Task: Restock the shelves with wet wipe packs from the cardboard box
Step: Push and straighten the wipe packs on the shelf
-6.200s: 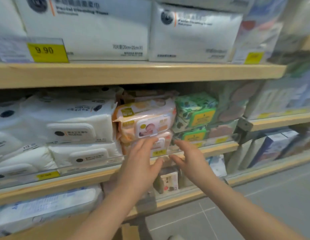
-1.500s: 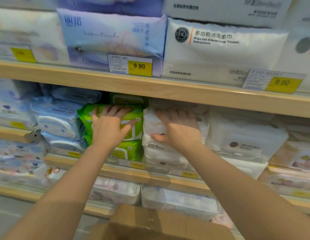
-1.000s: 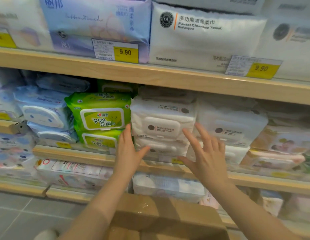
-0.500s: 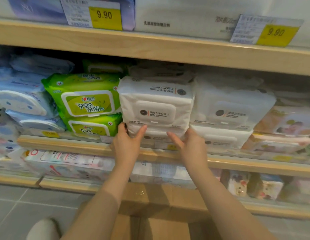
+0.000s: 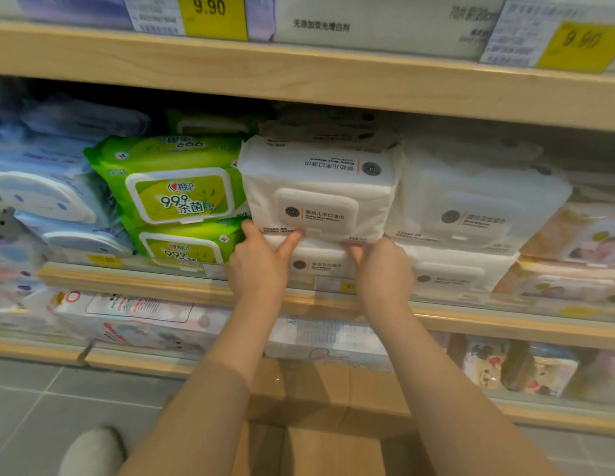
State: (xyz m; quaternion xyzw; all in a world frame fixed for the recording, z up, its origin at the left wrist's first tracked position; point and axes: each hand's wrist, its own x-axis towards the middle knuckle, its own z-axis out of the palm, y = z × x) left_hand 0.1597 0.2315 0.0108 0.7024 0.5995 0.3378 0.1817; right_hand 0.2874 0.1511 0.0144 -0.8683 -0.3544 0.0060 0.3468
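Note:
A white wet wipe pack (image 5: 320, 190) with a flip lid lies on top of another white pack (image 5: 316, 264) on the middle shelf (image 5: 155, 286). My left hand (image 5: 258, 266) grips the upper pack's lower left corner, thumb on its front and fingers underneath. My right hand (image 5: 381, 269) holds its lower right edge from below, its fingertips hidden between the two packs. The cardboard box (image 5: 330, 420) stands open on the floor below my forearms.
Green wipe packs (image 5: 172, 190) are stacked left of the white one, blue packs (image 5: 48, 197) further left, more white packs (image 5: 471, 207) to the right. The upper shelf (image 5: 333, 77) overhangs closely, with yellow price tags. A lower shelf holds more packs. My shoe (image 5: 93, 451) is on the grey floor.
Both hands have come down from the pack fronts to the bottom edge of the upper white pack and taken hold of it. The view has moved closer and tilted down.

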